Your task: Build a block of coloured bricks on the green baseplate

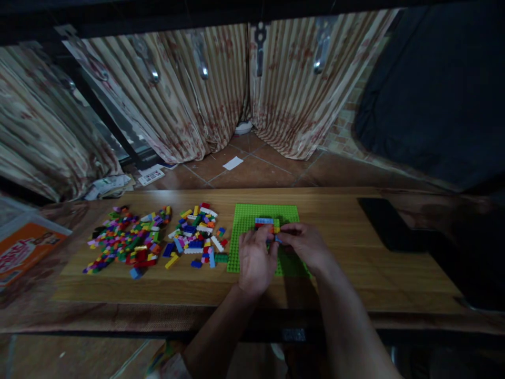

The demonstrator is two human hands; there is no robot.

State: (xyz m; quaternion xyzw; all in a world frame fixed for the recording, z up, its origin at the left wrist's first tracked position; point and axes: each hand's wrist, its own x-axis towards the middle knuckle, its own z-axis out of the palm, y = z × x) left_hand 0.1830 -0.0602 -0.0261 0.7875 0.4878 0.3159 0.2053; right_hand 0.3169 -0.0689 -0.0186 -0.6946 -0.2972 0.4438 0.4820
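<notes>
Right hand (306, 244) in a narrow pinch on a part-hidden blue brick (278, 239), left hand (256, 259) alongside, its hold unclear

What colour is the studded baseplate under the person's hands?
The studded baseplate is bright lime green; it shows best in the head view.

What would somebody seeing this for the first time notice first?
Probably the bright lime-green, flat studded baseplate on the brown wooden board, where the left hand and right hand meet at a small cluster of coloured plastic bricks. Next, the loose multicoloured plastic bricks spread to its left. Behind hang tall striped fabric curtains.
</notes>
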